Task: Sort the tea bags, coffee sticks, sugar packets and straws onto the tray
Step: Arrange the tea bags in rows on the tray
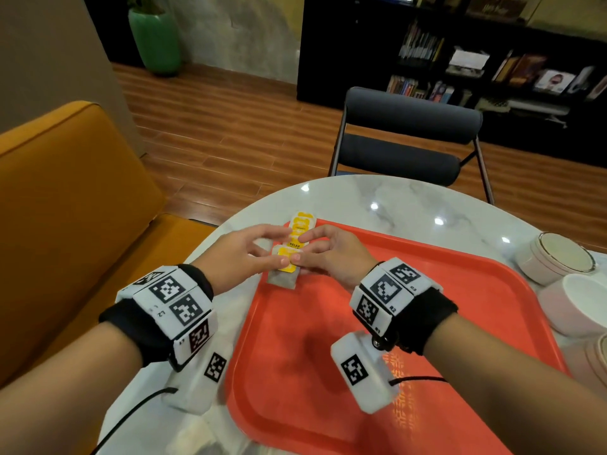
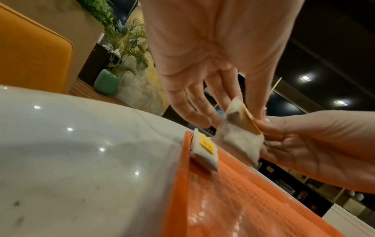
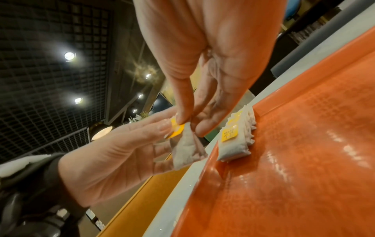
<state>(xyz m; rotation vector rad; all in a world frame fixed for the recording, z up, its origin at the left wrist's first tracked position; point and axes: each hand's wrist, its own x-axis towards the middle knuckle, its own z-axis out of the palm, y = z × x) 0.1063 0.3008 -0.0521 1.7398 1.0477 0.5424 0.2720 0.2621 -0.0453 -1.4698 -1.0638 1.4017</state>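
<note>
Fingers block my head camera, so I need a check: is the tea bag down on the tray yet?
Observer: No. The left wrist view shows the tea bag hanging clear above the tray.
Operator: Which hand has it?
Observer: Both. The right wrist view shows the right hand and the left hand pinching its top at the yellow tag.
Operator: And the bags already placed?
Observer: The stacked tea bags overlap in a row along the tray's rim. I cannot tell how many there are.
</note>
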